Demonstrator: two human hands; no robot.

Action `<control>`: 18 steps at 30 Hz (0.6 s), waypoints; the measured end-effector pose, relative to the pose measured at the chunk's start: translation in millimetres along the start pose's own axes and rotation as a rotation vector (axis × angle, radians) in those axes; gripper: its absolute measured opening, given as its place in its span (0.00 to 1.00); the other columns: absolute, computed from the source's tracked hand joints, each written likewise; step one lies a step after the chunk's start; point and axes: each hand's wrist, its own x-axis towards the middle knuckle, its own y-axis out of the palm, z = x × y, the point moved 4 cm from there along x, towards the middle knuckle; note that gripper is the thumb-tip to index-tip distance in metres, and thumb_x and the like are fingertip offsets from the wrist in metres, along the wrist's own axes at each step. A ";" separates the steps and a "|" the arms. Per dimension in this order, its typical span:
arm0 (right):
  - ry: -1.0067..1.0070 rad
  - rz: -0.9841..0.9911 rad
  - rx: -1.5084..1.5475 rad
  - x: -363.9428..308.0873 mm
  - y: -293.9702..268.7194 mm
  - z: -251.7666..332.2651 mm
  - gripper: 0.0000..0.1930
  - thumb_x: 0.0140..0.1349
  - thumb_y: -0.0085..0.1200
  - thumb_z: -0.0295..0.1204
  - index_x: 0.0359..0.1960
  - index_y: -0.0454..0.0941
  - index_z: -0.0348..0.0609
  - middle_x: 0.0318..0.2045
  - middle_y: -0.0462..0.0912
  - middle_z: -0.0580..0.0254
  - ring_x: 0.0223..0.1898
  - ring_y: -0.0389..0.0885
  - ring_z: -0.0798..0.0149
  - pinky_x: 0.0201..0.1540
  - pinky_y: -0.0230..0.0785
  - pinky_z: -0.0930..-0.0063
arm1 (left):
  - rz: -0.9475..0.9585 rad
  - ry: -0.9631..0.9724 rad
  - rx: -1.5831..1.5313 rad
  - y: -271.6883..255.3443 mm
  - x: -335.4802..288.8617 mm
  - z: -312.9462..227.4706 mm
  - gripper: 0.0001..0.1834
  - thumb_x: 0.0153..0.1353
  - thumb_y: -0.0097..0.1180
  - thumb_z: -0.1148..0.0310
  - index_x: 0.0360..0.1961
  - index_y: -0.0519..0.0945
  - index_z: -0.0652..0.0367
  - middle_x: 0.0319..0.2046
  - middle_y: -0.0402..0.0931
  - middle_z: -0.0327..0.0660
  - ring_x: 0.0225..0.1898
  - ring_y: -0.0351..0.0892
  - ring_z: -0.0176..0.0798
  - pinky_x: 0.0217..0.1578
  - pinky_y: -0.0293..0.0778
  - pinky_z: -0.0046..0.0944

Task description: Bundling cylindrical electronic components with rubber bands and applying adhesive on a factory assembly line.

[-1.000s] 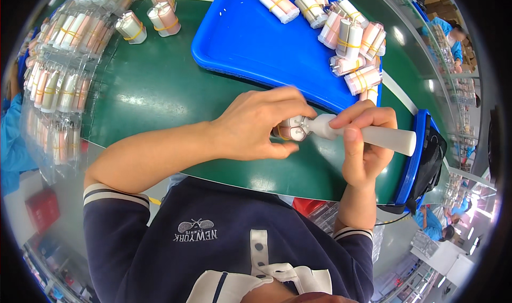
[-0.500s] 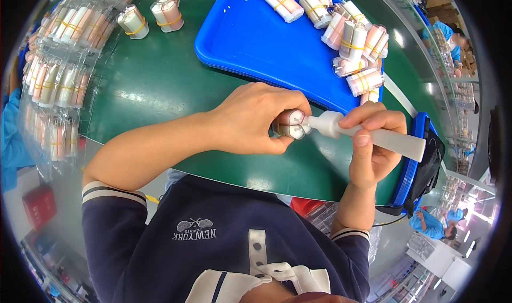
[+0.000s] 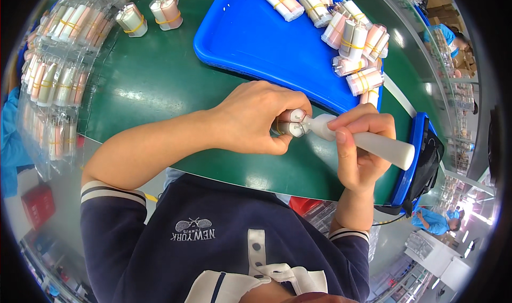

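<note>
My left hand (image 3: 261, 116) is closed around a small bundle of pink, white and grey cylinders (image 3: 294, 126), their round ends turned to the right. My fingers hide most of the bundle. A white, bottle-shaped piece (image 3: 386, 147) with a wide collar and a narrow tip is pinched in my right hand (image 3: 365, 143), fingers above it and thumb below. The narrow tip meets the cylinder ends or sits just in front of them; I cannot tell which. Beyond my hands lies a blue tray (image 3: 245, 36), with several similar bundles (image 3: 353, 39) in yellow rubber bands along its right side.
Banded bundles (image 3: 166, 11) stand on the green table (image 3: 138, 100) at the far left. Clear plastic packs of bundles (image 3: 56, 84) are stacked along the left edge. At the right edge are a blue bin (image 3: 408, 164) and a black mesh bag (image 3: 429, 159). People in blue work farther off.
My right hand has moved a little left, and the white piece has turned, its rounded end now showing and its collar nearer the bundle. The left hand has hardly moved.
</note>
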 end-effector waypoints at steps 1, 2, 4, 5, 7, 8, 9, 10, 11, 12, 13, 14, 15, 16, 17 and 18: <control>-0.046 0.011 -0.027 0.6 1.0 1.4 0.09 0.51 0.53 0.18 0.30 0.65 0.36 0.24 0.75 0.55 0.24 0.72 0.68 0.26 0.64 0.81 | 0.019 -0.008 0.006 -0.3 -0.6 -0.5 0.19 0.35 0.58 0.75 0.35 0.75 0.57 0.26 0.72 0.37 0.21 0.68 0.35 0.21 0.66 0.32; -0.024 -0.024 0.032 0.3 -0.9 -1.7 0.09 0.51 0.52 0.18 0.30 0.65 0.37 0.23 0.75 0.55 0.24 0.72 0.68 0.26 0.64 0.80 | 0.017 -0.007 0.011 0.4 -1.4 -1.0 0.19 0.35 0.58 0.75 0.35 0.75 0.57 0.26 0.72 0.37 0.21 0.68 0.35 0.21 0.66 0.32; 0.025 -0.075 0.134 -1.3 -8.3 -8.3 0.09 0.52 0.51 0.18 0.31 0.64 0.37 0.24 0.74 0.54 0.25 0.73 0.68 0.28 0.65 0.79 | -0.058 0.087 -0.027 -0.8 -3.1 -5.6 0.21 0.35 0.57 0.77 0.37 0.75 0.57 0.34 0.69 0.39 0.27 0.70 0.36 0.24 0.69 0.33; 0.024 -0.119 0.159 -0.7 -12.1 -8.6 0.09 0.52 0.51 0.18 0.32 0.63 0.37 0.24 0.74 0.54 0.26 0.73 0.67 0.29 0.65 0.79 | -0.018 0.116 0.070 -3.4 -4.0 -6.5 0.25 0.35 0.56 0.77 0.42 0.73 0.58 0.39 0.65 0.41 0.32 0.70 0.39 0.28 0.70 0.34; 0.027 -0.189 0.185 -2.5 -20.7 -8.6 0.11 0.52 0.51 0.19 0.34 0.62 0.38 0.26 0.74 0.52 0.27 0.73 0.68 0.30 0.65 0.78 | 0.002 0.084 0.067 -7.7 -2.5 -10.1 0.27 0.36 0.57 0.77 0.44 0.71 0.58 0.38 0.65 0.41 0.33 0.70 0.40 0.28 0.70 0.35; 0.029 -0.187 0.184 -2.1 -20.6 -7.6 0.11 0.52 0.51 0.19 0.34 0.62 0.38 0.26 0.74 0.52 0.27 0.73 0.68 0.30 0.65 0.78 | 0.023 0.053 0.064 -8.6 -1.8 -11.2 0.28 0.36 0.57 0.76 0.45 0.70 0.58 0.38 0.65 0.41 0.33 0.70 0.40 0.29 0.70 0.35; 0.042 -0.209 0.177 -0.7 -20.6 -7.0 0.10 0.52 0.51 0.19 0.34 0.63 0.37 0.26 0.75 0.52 0.28 0.72 0.68 0.30 0.64 0.79 | 0.022 0.053 0.065 -10.1 -2.0 -14.0 0.28 0.36 0.57 0.76 0.45 0.70 0.58 0.38 0.65 0.41 0.33 0.70 0.40 0.29 0.70 0.35; 0.055 -0.231 0.169 -0.1 -21.2 -7.0 0.10 0.53 0.51 0.20 0.33 0.63 0.37 0.27 0.75 0.51 0.28 0.72 0.69 0.31 0.64 0.79 | -0.007 0.032 0.103 -11.6 -2.4 -16.3 0.28 0.36 0.59 0.74 0.45 0.69 0.58 0.38 0.65 0.41 0.33 0.71 0.41 0.29 0.70 0.35; 0.055 -0.231 0.169 -0.1 -21.4 -7.7 0.10 0.53 0.51 0.20 0.33 0.63 0.37 0.27 0.75 0.51 0.28 0.72 0.69 0.31 0.64 0.79 | -0.034 0.012 0.140 -12.5 -2.3 -17.2 0.29 0.36 0.61 0.72 0.45 0.68 0.58 0.38 0.65 0.41 0.33 0.71 0.41 0.29 0.70 0.35; 0.065 -0.210 0.178 0.0 -19.5 -9.1 0.09 0.53 0.51 0.20 0.33 0.64 0.37 0.27 0.75 0.51 0.28 0.72 0.69 0.31 0.64 0.80 | -0.122 0.053 0.169 -10.3 -3.5 -13.8 0.27 0.35 0.66 0.67 0.39 0.70 0.57 0.35 0.68 0.40 0.32 0.72 0.41 0.27 0.69 0.35; 0.075 -0.190 0.186 0.0 -17.8 -9.9 0.08 0.53 0.52 0.21 0.32 0.65 0.37 0.28 0.75 0.51 0.28 0.71 0.70 0.31 0.63 0.80 | -0.123 0.051 0.169 -7.9 -5.2 -9.1 0.27 0.35 0.66 0.67 0.39 0.70 0.57 0.35 0.68 0.40 0.32 0.72 0.41 0.27 0.69 0.35; 0.076 -0.189 0.187 -0.2 -17.1 -9.7 0.08 0.53 0.52 0.21 0.32 0.65 0.37 0.28 0.75 0.51 0.28 0.71 0.70 0.31 0.63 0.80 | -0.082 0.048 0.167 -5.1 -6.2 -5.0 0.26 0.34 0.67 0.65 0.38 0.71 0.57 0.33 0.68 0.39 0.31 0.72 0.40 0.27 0.69 0.35; 0.075 -0.167 0.203 -0.2 -16.6 -9.1 0.08 0.53 0.52 0.21 0.32 0.66 0.37 0.28 0.75 0.52 0.28 0.71 0.70 0.31 0.63 0.80 | -0.040 0.048 0.165 -2.8 -5.8 -3.5 0.26 0.34 0.68 0.63 0.36 0.71 0.57 0.31 0.69 0.38 0.29 0.73 0.40 0.26 0.68 0.36; 0.074 -0.145 0.218 -0.4 -16.0 -8.5 0.08 0.53 0.53 0.22 0.31 0.66 0.37 0.28 0.75 0.52 0.27 0.70 0.70 0.31 0.63 0.80 | -0.090 0.072 0.184 -3.9 -5.7 -5.4 0.22 0.35 0.65 0.67 0.34 0.72 0.57 0.29 0.70 0.37 0.26 0.73 0.39 0.24 0.68 0.36; 0.075 -0.145 0.217 -0.7 -15.9 -9.1 0.08 0.53 0.53 0.22 0.31 0.66 0.37 0.28 0.75 0.52 0.27 0.70 0.70 0.31 0.63 0.80 | -0.089 0.072 0.182 -3.3 -6.1 -5.5 0.22 0.35 0.65 0.67 0.34 0.72 0.57 0.29 0.70 0.37 0.26 0.73 0.39 0.24 0.68 0.36; 0.053 -0.110 0.177 -0.7 -14.5 -9.4 0.08 0.53 0.53 0.22 0.31 0.66 0.37 0.28 0.75 0.52 0.27 0.70 0.71 0.31 0.63 0.80 | -0.084 0.089 0.169 -2.7 -6.3 -5.9 0.20 0.36 0.63 0.69 0.34 0.72 0.57 0.29 0.70 0.37 0.26 0.72 0.39 0.24 0.68 0.36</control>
